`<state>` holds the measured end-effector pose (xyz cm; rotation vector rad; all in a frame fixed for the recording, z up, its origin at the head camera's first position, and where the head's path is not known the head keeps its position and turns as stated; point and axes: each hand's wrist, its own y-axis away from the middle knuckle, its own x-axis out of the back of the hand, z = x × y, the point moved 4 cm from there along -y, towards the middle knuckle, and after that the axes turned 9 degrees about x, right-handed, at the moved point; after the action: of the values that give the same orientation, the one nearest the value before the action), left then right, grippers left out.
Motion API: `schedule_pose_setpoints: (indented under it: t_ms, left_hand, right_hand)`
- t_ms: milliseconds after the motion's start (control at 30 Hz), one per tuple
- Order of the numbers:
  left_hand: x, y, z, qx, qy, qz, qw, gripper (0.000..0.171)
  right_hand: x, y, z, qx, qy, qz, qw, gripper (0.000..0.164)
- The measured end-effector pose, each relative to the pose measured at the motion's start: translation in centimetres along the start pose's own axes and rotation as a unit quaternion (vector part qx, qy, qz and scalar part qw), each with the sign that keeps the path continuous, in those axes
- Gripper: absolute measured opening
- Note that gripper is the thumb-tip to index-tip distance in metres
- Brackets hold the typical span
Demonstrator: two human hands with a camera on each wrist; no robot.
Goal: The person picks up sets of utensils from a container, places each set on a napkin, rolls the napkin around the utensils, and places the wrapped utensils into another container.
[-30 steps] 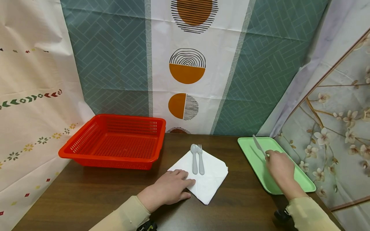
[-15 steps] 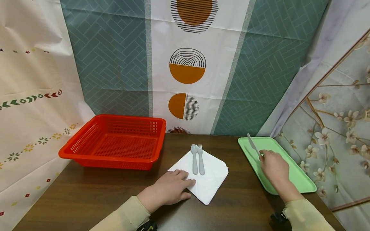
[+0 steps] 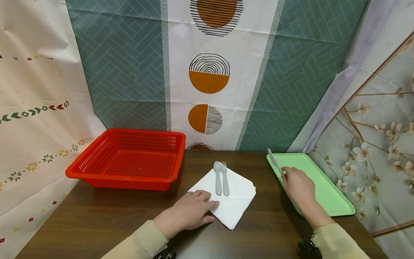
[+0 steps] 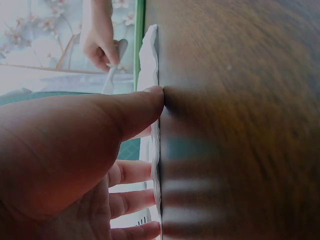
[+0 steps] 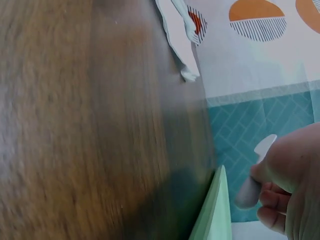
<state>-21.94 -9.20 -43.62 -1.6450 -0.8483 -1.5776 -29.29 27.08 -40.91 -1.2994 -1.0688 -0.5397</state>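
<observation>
Gripping knife [image 3: 275,160], napkin [image 3: 232,205] partly hidden

I note bare lane from far edge of table [image 3: 262,216], between napkin [image 3: 237,201] and tray [image 3: 326,187]; right hand [image 3: 297,185] and knife [image 3: 274,160] border it. Basket [image 3: 123,175] blocks far left corner, left hand [image 3: 191,210] the napkin's near left edge.
</observation>
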Motion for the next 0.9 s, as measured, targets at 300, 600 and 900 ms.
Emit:
schedule_pose_setpoints:
  t_ms: [300,600,900]
  left_hand:
    - [0.0,-0.1,0.0,0.002,0.005,-0.002,1.0,0.048]
    - [0.1,0.0,0.0,0.001,0.005,-0.002,1.0,0.048]
    - [0.1,0.0,0.0,-0.002,0.002,0.003,1.0,0.048]
  right_hand:
    - [-0.4,-0.2,-1.5,0.008,-0.004,0.003,1.0,0.025]
    - [-1.2,-0.8,-2.9,0.014,-0.022,0.006,1.0,0.025]
    - [-1.9,-1.2,-4.3,0.019,-0.045,0.001,0.999,0.028]
